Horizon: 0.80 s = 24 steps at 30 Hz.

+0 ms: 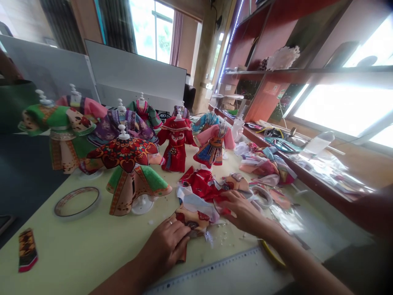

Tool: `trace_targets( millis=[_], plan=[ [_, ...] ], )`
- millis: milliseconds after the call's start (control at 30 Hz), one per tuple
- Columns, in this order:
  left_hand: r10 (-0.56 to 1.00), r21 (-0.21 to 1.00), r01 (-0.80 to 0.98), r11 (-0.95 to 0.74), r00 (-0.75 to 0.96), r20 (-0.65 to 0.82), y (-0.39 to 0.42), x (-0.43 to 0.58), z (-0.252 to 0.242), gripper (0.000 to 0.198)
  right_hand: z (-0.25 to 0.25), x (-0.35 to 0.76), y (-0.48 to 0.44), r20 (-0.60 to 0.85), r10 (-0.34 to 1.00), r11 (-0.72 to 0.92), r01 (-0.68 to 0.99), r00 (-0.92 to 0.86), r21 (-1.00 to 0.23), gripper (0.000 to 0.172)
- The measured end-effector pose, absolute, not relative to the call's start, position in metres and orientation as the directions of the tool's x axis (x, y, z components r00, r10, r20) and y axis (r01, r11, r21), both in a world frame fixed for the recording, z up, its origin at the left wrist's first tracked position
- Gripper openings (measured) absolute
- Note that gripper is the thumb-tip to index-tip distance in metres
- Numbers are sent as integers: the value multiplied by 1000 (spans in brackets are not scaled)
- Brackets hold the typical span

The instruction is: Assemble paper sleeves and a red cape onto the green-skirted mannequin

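Observation:
My left hand [164,246], with a ring on one finger, presses down on a peach cloth doll garment with a red pattern [190,219]. My right hand [242,211] holds the upper part of the same bundle, where red fabric [196,184] and white fabric [196,203] lie bunched together. Just beyond the bundle stands a red miniature dress [176,143] on a white stand. A green and peach miniature dress [135,192] stands to its left. Several small beads lie scattered near my hands.
Several more miniature dresses on stands crowd the far side of the pale yellow table [92,246]. A tape roll [76,203] and a patterned fabric strip [27,250] lie at left, a ruler [208,272] at front, and heaped fabrics [267,166] at right.

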State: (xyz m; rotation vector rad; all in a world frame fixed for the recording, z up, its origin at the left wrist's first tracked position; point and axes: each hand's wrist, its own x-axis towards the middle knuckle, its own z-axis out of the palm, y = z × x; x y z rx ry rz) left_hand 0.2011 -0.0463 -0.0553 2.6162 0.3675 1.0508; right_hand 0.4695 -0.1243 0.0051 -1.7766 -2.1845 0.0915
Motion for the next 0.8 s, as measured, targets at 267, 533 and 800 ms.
trace_targets(
  millis=[267,533,800],
  plan=[
    [388,477,109,-872,748,538,-49,201,-59,20,13,486,-126,363,931,181,901,-28,-393,18],
    [661,750,128,-649,584,471,-42,193,-29,20,40,421,-124,50,996,27,285,73,-958,21],
    [695,994,-100,35,717,48,-46,169,13,39,37,358,-115,-23,988,-14,63,-152,-998,21]
  ],
)
